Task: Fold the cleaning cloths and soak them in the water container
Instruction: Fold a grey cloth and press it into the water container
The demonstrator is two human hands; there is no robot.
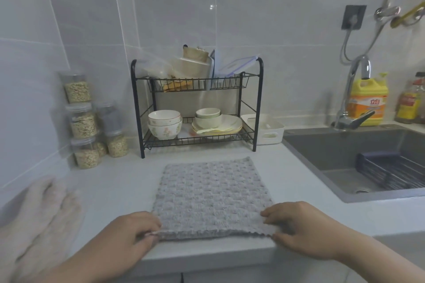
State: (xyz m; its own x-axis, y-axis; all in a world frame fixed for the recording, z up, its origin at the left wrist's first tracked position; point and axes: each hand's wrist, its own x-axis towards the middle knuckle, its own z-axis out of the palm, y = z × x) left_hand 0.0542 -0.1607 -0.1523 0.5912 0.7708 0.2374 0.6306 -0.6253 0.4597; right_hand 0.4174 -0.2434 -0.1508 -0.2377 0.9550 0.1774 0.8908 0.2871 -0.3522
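Now, grey cloth [211,195]: spread flat on the white counter [110,181], near edge at the front lip.
Left hand [128,234]: fingers curled, pinching the cloth's near-left corner.
Right hand [299,230]: fingers curled over the near-right corner, thumb at the edge.
Pale cloth [39,213]: crumpled at far left, apart from both hands.
White tub [269,130]: beside the dish rack [197,108], left of the sink [345,151].

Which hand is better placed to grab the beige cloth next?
Likely left. The left hand pinches the grey cloth's near left corner, nearer the beige cloth; the right hand holds the right corner.
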